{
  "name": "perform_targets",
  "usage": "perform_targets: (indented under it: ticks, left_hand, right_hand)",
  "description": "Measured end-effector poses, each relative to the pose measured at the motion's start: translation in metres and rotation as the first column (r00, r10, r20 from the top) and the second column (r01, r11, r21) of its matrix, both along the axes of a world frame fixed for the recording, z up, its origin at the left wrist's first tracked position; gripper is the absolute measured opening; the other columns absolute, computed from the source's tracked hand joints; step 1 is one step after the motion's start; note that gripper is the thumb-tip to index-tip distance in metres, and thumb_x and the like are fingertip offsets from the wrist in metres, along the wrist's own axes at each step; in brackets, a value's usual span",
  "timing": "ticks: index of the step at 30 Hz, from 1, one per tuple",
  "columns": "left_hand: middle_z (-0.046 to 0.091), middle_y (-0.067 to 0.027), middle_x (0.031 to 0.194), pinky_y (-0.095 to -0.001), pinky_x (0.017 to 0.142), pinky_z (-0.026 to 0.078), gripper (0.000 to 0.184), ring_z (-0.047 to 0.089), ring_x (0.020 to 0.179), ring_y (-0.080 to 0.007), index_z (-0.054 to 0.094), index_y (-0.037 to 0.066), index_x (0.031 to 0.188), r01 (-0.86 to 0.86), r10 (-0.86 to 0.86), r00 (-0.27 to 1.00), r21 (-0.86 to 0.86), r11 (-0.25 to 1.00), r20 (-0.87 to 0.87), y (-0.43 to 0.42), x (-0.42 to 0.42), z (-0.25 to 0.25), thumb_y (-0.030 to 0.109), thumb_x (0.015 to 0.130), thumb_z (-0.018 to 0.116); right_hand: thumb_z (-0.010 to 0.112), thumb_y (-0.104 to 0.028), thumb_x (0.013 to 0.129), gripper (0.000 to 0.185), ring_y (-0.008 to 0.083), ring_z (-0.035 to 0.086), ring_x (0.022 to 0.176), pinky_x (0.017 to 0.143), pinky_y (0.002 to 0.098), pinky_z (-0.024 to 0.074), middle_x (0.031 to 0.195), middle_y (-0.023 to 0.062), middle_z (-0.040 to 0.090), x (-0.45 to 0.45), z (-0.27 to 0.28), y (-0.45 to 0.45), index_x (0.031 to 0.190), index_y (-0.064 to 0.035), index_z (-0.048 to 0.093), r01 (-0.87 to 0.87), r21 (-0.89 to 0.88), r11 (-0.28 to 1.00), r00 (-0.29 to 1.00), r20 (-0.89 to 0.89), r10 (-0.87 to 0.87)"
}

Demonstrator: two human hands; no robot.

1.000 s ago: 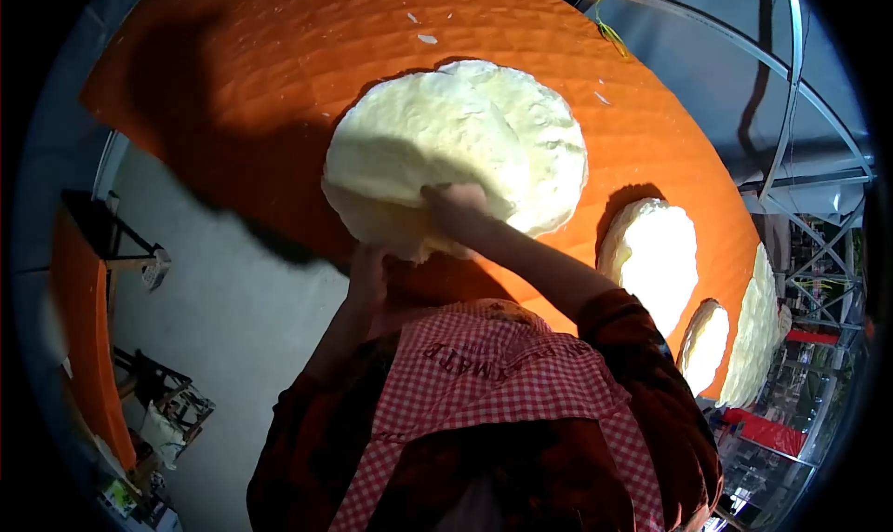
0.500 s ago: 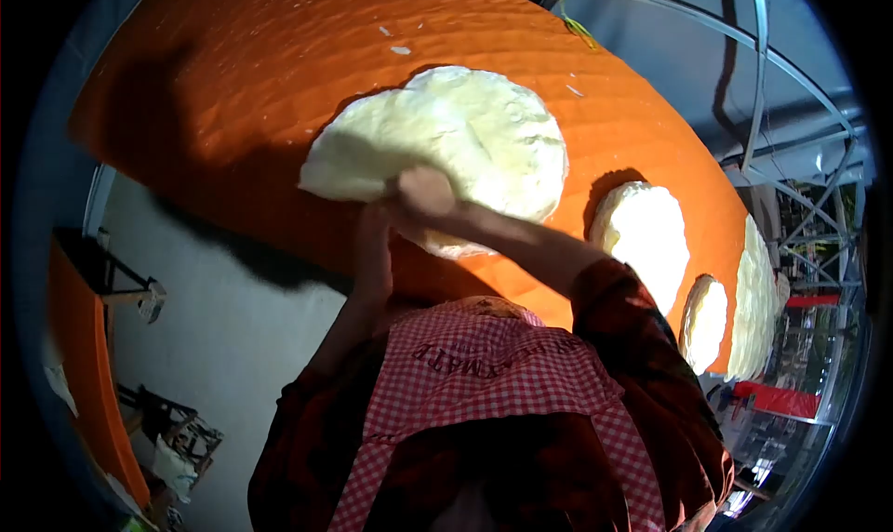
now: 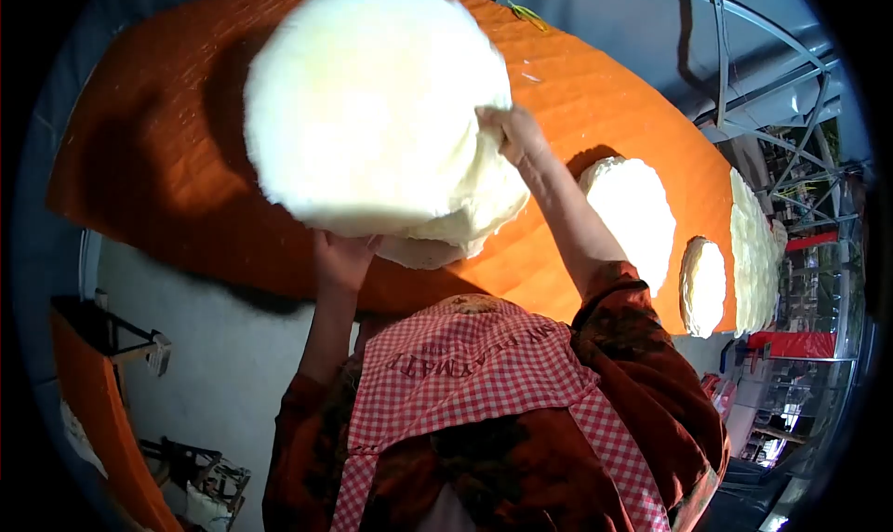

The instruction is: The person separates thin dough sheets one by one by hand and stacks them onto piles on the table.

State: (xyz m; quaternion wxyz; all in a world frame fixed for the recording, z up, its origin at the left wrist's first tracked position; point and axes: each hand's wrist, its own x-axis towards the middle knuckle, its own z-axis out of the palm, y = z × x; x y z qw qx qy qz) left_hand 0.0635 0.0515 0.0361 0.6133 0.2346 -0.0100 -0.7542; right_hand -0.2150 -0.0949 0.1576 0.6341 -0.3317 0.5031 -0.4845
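The fingers point(image 3: 491, 118) of the right hand point(image 3: 521, 139) are pinched on the right edge of a large white round sheet point(image 3: 372, 104). The left hand point(image 3: 342, 258) meets its near edge from below; those fingertips are hidden, so I cannot tell whether they grip. The sheet, blurred, is raised over the orange-covered bench point(image 3: 139, 160), above a pale round point(image 3: 423, 253) showing along its near side. To the right lie a smaller white piece point(image 3: 633, 225), a little oval piece point(image 3: 704, 285) and, at the end, a broad pale piece point(image 3: 752, 253)
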Motion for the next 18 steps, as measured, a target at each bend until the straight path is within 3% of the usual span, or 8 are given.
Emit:
perform_targets:
  ticks: [4, 6, 8, 11, 12, 14, 16, 18]
  left_hand:
    - [0.024, -0.0087, 0.148, -0.0578, 0.105, 0.022, 0.088, 0.025, 0.133, -0.0355, 0.02, 0.02, 0.145, 0.114, -0.115, 0.993, -0.018, 0.993, -0.027, -0.021, -0.009, -0.042, 0.076, 0.079, 0.037]
    - [0.029, -0.0089, 0.145, -0.0545, 0.104, 0.027, 0.083, 0.031, 0.13, -0.0334, 0.024, 0.017, 0.144, 0.103, -0.103, 0.985, 0.007, 0.995, 0.139, -0.026, -0.017, -0.041, 0.067, 0.081, 0.048]
    - [0.035, -0.0087, 0.142, -0.051, 0.104, 0.03, 0.077, 0.035, 0.127, -0.0311, 0.027, 0.016, 0.142, 0.12, -0.12, 0.953, 0.015, 0.993, 0.279, -0.032, -0.018, -0.059, 0.055, 0.082, 0.055]
    - [0.043, -0.0077, 0.135, -0.0464, 0.1, 0.035, 0.069, 0.042, 0.121, -0.028, 0.033, 0.013, 0.139, 0.132, -0.167, 0.918, 0.122, 0.984, 0.36, -0.04, -0.015, -0.106, 0.039, 0.082, 0.062]
    - [0.046, -0.0072, 0.133, -0.045, 0.099, 0.037, 0.067, 0.044, 0.119, -0.0271, 0.034, 0.012, 0.138, 0.131, -0.184, 0.913, 0.164, 0.978, 0.365, -0.047, -0.016, -0.113, 0.034, 0.082, 0.063]
    - [0.047, -0.0069, 0.132, -0.0444, 0.097, 0.039, 0.064, 0.046, 0.117, -0.0271, 0.035, 0.012, 0.137, 0.105, -0.17, 0.896, 0.176, 0.979, 0.411, -0.048, -0.022, -0.101, 0.034, 0.083, 0.061]
    - [0.049, -0.0067, 0.13, -0.0437, 0.095, 0.041, 0.061, 0.048, 0.116, -0.0268, 0.037, 0.011, 0.136, 0.126, -0.173, 0.891, 0.137, 0.983, 0.42, -0.043, -0.026, -0.07, 0.034, 0.084, 0.059]
    - [0.05, -0.0067, 0.128, -0.043, 0.093, 0.043, 0.058, 0.049, 0.114, -0.0262, 0.04, 0.011, 0.134, 0.206, -0.208, 0.896, 0.048, 0.977, 0.392, -0.035, -0.031, -0.032, 0.035, 0.084, 0.059]
  right_hand:
    - [0.057, -0.012, 0.086, 0.045, 0.0274, 0.052, 0.11, 0.09, 0.0417, 0.047, 0.122, 0.0127, 0.052, -0.05, -0.123, 0.014, 0.128, -0.0017, 0.044, 0.096, 0.285, 0.954, 0.992, 0.055, -0.116]
    - [0.055, -0.016, 0.086, 0.045, 0.0267, 0.053, 0.108, 0.089, 0.0426, 0.046, 0.121, 0.0124, 0.053, -0.051, -0.125, 0.026, 0.129, -0.0039, 0.045, 0.148, 0.442, 0.885, 0.982, 0.038, -0.183]
    - [0.057, -0.025, 0.085, 0.045, 0.0264, 0.053, 0.102, 0.083, 0.0446, 0.0468, 0.112, 0.0127, 0.054, -0.058, -0.138, 0.039, 0.127, -0.0124, 0.045, -0.021, 0.354, 0.935, 0.999, 0.034, 0.01]
    - [0.06, -0.026, 0.082, 0.059, 0.0327, 0.049, 0.106, 0.079, 0.049, 0.0473, 0.115, 0.0152, 0.052, -0.029, -0.136, 0.064, 0.133, -0.0111, 0.033, 0.229, 0.372, 0.9, 0.96, -0.238, -0.146]
    - [0.062, -0.015, 0.08, 0.061, 0.0315, 0.053, 0.102, 0.075, 0.0453, 0.0498, 0.114, 0.0182, 0.053, -0.067, -0.225, 0.049, 0.132, -0.0066, 0.031, 0.187, 0.301, 0.935, 0.96, 0.145, -0.239]
    - [0.052, 0.001, 0.081, 0.041, 0.0298, 0.06, 0.092, 0.073, 0.0369, 0.0532, 0.108, 0.0196, 0.055, -0.017, -0.12, 0.062, 0.12, 0.0, 0.041, 0.368, 0.223, 0.903, 0.922, -0.214, -0.323]
    - [0.051, 0.007, 0.08, 0.041, 0.0271, 0.062, 0.084, 0.072, 0.0309, 0.0547, 0.106, 0.019, 0.056, -0.031, -0.109, 0.064, 0.119, 0.0006, 0.04, 0.381, 0.059, 0.923, 0.924, -0.033, -0.38]
    - [0.051, 0.007, 0.082, 0.05, 0.0295, 0.056, 0.104, 0.088, 0.0351, 0.0507, 0.116, 0.0209, 0.053, -0.044, -0.11, 0.075, 0.129, 0.0041, 0.035, 0.416, 0.116, 0.902, 0.887, 0.167, -0.431]
